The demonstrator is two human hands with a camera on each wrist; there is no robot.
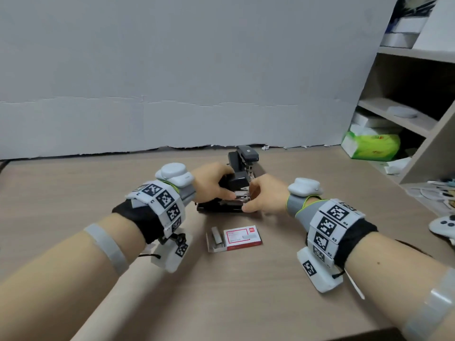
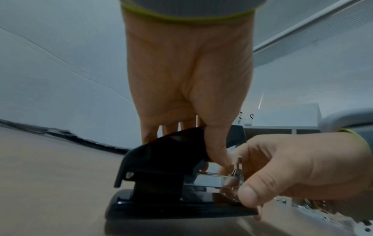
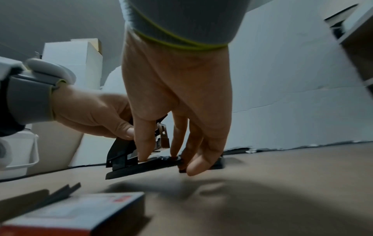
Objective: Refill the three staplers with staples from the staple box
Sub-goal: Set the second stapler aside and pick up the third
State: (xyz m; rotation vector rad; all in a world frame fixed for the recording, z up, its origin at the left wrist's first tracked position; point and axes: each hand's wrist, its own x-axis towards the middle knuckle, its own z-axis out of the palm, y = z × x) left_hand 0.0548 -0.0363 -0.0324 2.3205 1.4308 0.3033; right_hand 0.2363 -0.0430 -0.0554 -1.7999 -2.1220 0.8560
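A black stapler [image 1: 216, 207] lies on the table with its cover raised and its silver magazine [image 2: 214, 180] exposed. My left hand [image 1: 220, 189] grips the raised black cover [image 2: 165, 153] from above, thumb on its side. Curled around the stapler's front end, my right hand [image 1: 248, 205] has its thumb [image 2: 249, 196] and fingers [image 3: 143, 143] pinching the base and magazine tip. Two more dark staplers [image 1: 243, 156] stand just behind. The red and white staple box [image 1: 242, 238] lies nearer to me, its tray slid out with staple strips [image 1: 217, 238] showing.
A wooden shelf unit [image 1: 418, 99] with a green tissue pack [image 1: 371, 146] stands at the right. A white game controller [image 1: 443, 228] and small clutter lie at the table's right edge. A grey wall panel [image 1: 172, 82] closes the back of the table.
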